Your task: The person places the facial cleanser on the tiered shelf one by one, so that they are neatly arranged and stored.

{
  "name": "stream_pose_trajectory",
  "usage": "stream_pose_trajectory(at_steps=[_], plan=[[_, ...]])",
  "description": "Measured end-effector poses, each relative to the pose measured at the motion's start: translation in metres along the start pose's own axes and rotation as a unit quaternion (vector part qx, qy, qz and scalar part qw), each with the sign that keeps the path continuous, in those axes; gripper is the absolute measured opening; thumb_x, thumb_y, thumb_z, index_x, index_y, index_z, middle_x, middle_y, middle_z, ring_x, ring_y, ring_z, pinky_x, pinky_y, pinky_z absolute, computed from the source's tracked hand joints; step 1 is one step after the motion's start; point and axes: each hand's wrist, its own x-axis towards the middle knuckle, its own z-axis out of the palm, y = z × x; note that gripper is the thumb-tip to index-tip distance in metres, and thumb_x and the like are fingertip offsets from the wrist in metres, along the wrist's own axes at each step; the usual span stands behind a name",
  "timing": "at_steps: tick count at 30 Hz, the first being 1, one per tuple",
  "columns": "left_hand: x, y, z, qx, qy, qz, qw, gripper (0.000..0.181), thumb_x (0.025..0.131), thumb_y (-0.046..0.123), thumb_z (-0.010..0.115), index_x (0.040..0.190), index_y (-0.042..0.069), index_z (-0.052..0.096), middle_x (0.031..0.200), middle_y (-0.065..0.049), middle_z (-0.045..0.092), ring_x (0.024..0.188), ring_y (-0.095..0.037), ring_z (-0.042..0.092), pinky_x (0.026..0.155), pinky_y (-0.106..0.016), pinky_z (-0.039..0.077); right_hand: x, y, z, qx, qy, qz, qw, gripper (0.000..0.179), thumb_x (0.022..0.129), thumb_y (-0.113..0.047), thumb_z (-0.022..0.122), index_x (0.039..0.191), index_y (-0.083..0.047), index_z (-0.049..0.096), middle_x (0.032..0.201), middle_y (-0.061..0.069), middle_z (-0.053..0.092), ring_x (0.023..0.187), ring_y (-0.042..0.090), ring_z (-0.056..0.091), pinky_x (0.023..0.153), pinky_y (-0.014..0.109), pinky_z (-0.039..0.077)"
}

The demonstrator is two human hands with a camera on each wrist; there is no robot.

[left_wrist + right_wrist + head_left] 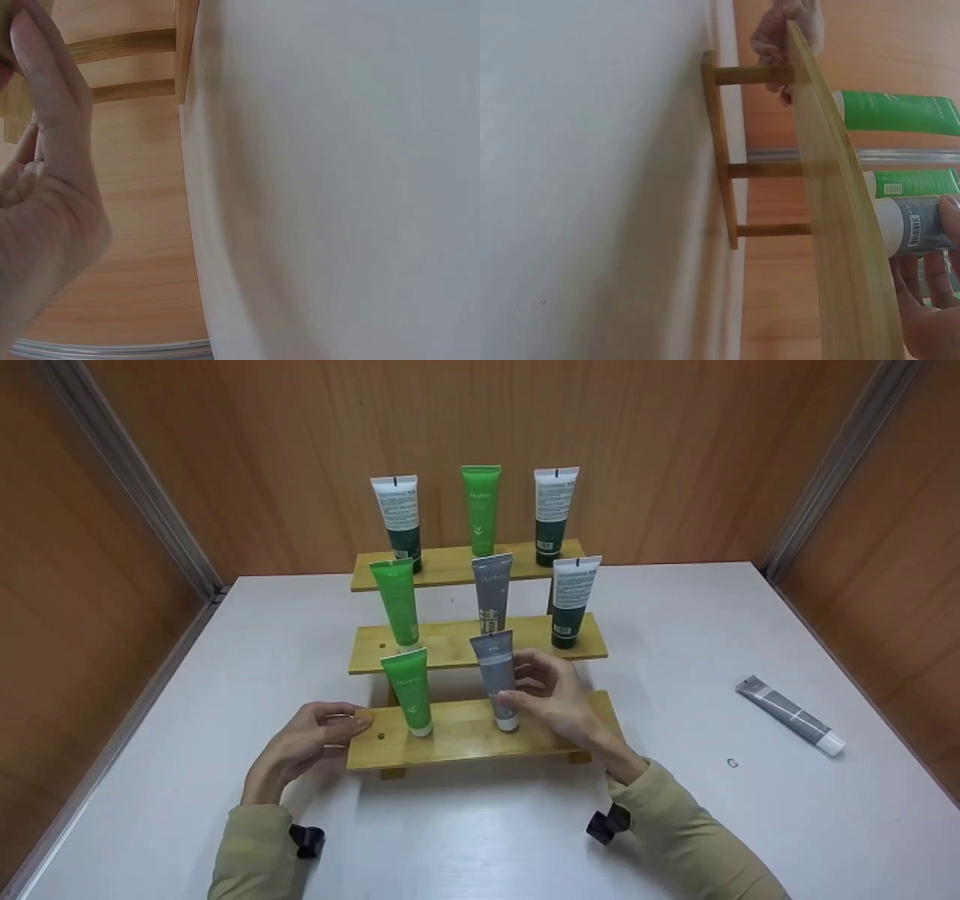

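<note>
My right hand (pixel 559 697) pinches a grey squeeze tube (pixel 496 675) between thumb and fingers. The tube stands cap down over the bottom step of a three-tier wooden display rack (pixel 465 746); in the right wrist view its white cap (pixel 889 227) is right at the board. At the rack's left end, my left hand (pixel 311 739) grips the edge of the bottom step, thumb along the top. A green tube (pixel 409 694) stands upright on that same step, between my two hands.
On the middle step stand a green tube (pixel 397 604), a grey tube (pixel 491 589) and a white-and-dark-green tube (pixel 572 600). Three more tubes line the top step (pixel 450 564). Another grey tube (pixel 791 716) lies on the white table at right, near a small ring (pixel 733 763).
</note>
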Motion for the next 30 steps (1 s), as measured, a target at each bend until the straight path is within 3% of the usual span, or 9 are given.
stream_pose_trajectory(at_steps=[10, 21, 25, 30], plan=[[0.000, 0.002, 0.000, 0.003, -0.002, -0.004, 1.0000, 0.050, 0.093, 0.029, 0.073, 0.129, -0.004, 0.059, 0.104, 0.003, 0.073, 0.094, -0.011, 0.072, 0.084, -0.029, 0.060, 0.000, 0.000, 0.002, 0.017, -0.008, -0.024, 0.9995, 0.050, 0.084, 0.002, 0.077, 0.129, 0.008, 0.056, 0.126, 0.023, 0.063, 0.110, 0.015, 0.064, 0.103, 0.039, 0.054], [0.001, -0.001, 0.000, 0.004, 0.003, -0.005, 1.0000, 0.056, 0.093, 0.030, 0.073, 0.133, -0.005, 0.055, 0.109, -0.001, 0.072, 0.097, -0.013, 0.071, 0.088, -0.031, 0.060, -0.006, 0.002, -0.007, 0.025, -0.039, -0.032, 0.9984, 0.055, 0.084, -0.001, 0.079, 0.133, 0.005, 0.054, 0.131, 0.022, 0.061, 0.118, 0.016, 0.063, 0.108, 0.036, 0.051], [0.001, -0.002, 0.001, 0.003, 0.001, -0.005, 1.0000, 0.057, 0.093, 0.030, 0.073, 0.133, -0.006, 0.054, 0.110, -0.002, 0.072, 0.097, -0.014, 0.071, 0.088, -0.032, 0.060, -0.019, 0.003, -0.033, 0.009, -0.034, -0.047, 0.9983, 0.049, 0.085, 0.003, 0.076, 0.130, 0.005, 0.057, 0.125, 0.016, 0.065, 0.114, 0.017, 0.066, 0.105, 0.035, 0.054], [0.001, 0.000, 0.001, 0.004, 0.000, -0.004, 1.0000, 0.054, 0.093, 0.030, 0.073, 0.132, -0.004, 0.056, 0.108, 0.000, 0.072, 0.097, -0.013, 0.070, 0.088, -0.031, 0.059, -0.042, 0.013, -0.096, -0.057, 0.024, -0.054, 0.9966, 0.038, 0.086, 0.006, 0.073, 0.122, 0.008, 0.061, 0.112, 0.012, 0.069, 0.101, 0.014, 0.069, 0.094, 0.028, 0.058]])
